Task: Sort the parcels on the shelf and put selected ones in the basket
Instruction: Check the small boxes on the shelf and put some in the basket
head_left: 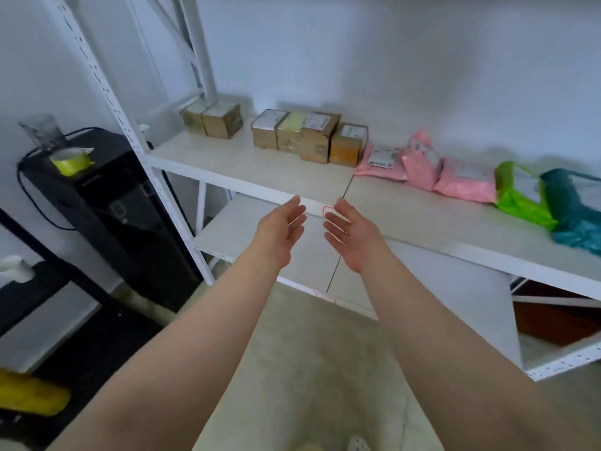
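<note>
Both your hands hover before the shelf (253, 164) edge, palms facing: left hand (281, 231) and right hand (353, 237) have fingers straight, released, holding nothing. Cardboard parcels (302, 135) and pink bags (422, 164) sit farther back on the shelf.

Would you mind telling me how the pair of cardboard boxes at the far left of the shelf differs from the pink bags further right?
The cardboard boxes are brown, stiff and square-edged; the pink bags are soft, glossy pouches. The boxes stand pressed side by side near the shelf's back corner; the bags lie loosely, one propped up between two flat ones. Both groups carry white labels and rest on the same shelf, untouched by either hand.
</note>
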